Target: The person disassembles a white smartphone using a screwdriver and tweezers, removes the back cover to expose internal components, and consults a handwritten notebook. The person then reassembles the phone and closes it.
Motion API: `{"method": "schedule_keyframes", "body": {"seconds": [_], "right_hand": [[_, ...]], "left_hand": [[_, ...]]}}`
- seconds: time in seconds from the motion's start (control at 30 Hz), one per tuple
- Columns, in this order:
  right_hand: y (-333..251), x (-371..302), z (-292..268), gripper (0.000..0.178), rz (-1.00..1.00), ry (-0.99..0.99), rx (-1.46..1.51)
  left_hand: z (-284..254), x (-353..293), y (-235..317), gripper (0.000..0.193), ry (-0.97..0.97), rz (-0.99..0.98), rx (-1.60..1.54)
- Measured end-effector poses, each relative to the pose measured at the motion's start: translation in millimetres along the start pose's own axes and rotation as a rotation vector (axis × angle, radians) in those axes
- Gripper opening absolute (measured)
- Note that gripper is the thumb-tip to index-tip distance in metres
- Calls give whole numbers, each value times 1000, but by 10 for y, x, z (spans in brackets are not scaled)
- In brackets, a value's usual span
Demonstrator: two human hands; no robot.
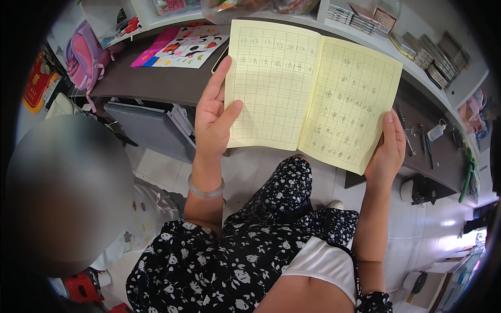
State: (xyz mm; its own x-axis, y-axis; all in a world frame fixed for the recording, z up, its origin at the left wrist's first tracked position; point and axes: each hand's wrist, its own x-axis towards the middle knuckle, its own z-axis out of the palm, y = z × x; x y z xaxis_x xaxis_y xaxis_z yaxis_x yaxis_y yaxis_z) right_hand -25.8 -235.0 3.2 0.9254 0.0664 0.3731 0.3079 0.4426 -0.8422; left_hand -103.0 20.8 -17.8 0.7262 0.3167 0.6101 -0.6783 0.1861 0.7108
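Observation:
An open exercise notebook (pixel 274 112) with pale yellow gridded pages is held up in front of me, tilted slightly. Handwritten characters fill the upper rows of its left page and most of the right page. My left hand (pixel 214 120) grips the left edge, thumb lying on the page and fingers behind it. On the lower right edge, my right hand (pixel 385 156) holds the other page, its lower fingers partly hidden. A translucent bangle (pixel 206 193) circles my left wrist.
Behind the notebook runs a dark desk (pixel 156 86) with a colourful drawing (pixel 190 47). Pens (pixel 425 143) and a small white bottle (pixel 437 130) lie at right. Disc cases (pixel 443 60) line the shelf. A person (pixel 148 211) is close at my left, near a pink backpack (pixel 86 57).

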Motion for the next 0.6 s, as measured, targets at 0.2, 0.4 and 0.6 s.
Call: {"method": "schedule_keyframes", "body": {"seconds": [0.2, 0.4, 0.6], "right_hand": [[-24, 6, 3, 32, -8, -18, 7], [-29, 7, -5, 32, -15, -32, 31], [-39, 6, -36, 32, -14, -28, 40]], "left_hand": [[18, 8, 8, 64, 0, -7, 3], [23, 6, -11, 64, -2, -10, 10], [60, 4, -5, 63, -7, -12, 6]]}}
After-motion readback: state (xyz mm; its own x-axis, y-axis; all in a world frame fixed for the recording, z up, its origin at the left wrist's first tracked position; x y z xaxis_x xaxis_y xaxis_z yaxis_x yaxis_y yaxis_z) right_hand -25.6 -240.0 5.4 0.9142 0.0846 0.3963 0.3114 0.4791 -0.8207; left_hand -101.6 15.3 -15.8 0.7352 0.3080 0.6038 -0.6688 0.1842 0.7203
